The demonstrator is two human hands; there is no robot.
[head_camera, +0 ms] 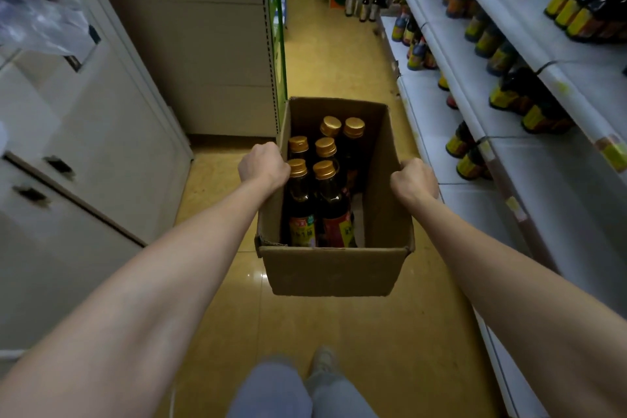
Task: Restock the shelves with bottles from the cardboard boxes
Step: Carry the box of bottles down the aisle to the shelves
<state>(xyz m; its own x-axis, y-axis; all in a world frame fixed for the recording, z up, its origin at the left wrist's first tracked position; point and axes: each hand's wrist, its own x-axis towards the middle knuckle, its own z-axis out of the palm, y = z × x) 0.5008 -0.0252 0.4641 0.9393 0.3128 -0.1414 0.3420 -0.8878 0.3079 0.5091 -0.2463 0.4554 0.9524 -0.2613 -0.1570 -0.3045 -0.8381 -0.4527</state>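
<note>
Both hands are on the open cardboard box (334,268), carried clear of the yellow floor (339,54) in the aisle. The left hand (263,164) curls over the left wall, the right hand (414,180) curls over the right wall, fingers clamped on the rims. Inside stand six dark bottles (317,180) with gold caps, bunched to the left side. That looks heavy, probably breakable and lopsided; thin card walls may flex, so a grip under the base would be safer. The shelves (451,44) run just to the right, partly stocked.
</note>
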